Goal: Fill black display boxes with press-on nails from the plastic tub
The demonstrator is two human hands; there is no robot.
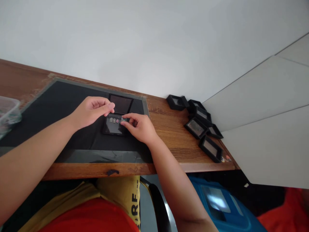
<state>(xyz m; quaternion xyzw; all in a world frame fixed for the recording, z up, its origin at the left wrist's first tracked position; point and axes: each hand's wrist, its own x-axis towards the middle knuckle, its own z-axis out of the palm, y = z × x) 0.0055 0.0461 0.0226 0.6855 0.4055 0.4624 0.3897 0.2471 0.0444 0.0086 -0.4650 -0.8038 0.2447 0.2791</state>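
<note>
While the open black case (115,120) lies centre-left of frame, long axis running away from the viewer, the left hand (90,111) pinches loosely above it and the right hand (139,127), nearer, fingers its tray empty.

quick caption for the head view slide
Both hands, left and right, work at an open black case on a dark mat.

I count two hands of mine, the left hand (90,111) and the right hand (140,127), at frame centre over one open black case (117,116) holding about four small pieces (116,120). Six black cases (196,128) cluster at right. One plastic tub (8,112) sits far left.
</note>
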